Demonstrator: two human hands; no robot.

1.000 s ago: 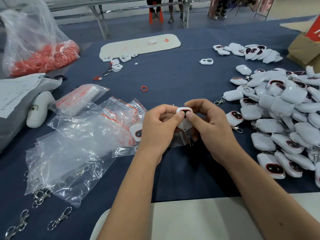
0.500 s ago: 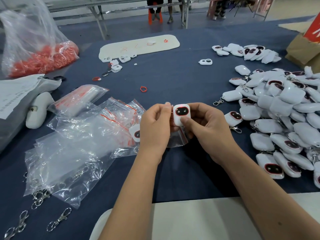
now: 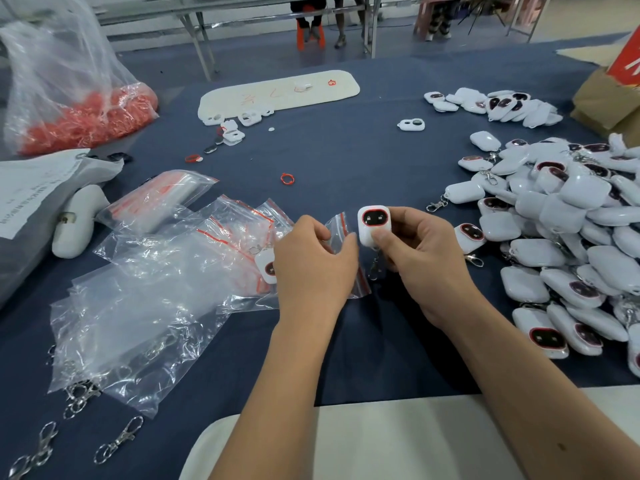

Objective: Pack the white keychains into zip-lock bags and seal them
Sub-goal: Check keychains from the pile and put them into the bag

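My right hand (image 3: 424,261) grips a white keychain (image 3: 374,225) with a red-rimmed dark face, held upright at the table's middle; its metal clasp (image 3: 374,270) dangles below. My left hand (image 3: 313,261) pinches a small clear zip-lock bag (image 3: 341,233) with a red seal strip, just left of the keychain. A large heap of white keychains (image 3: 568,216) covers the right side. A spread of zip-lock bags (image 3: 156,285) lies on the left, one with a keychain (image 3: 266,268) in it.
A big clear bag of red rings (image 3: 79,116) stands far left. A white tray (image 3: 277,90) and loose white shells lie at the back, a cardboard box (image 3: 609,102) far right. Metal clasps (image 3: 117,439) lie front left. A white board (image 3: 363,441) is at the near edge.
The keychain has turned from edge-on to face-up and moved right with my right hand. My left hand let go of it and now pinches the bag, whose mouth shows between the hands.
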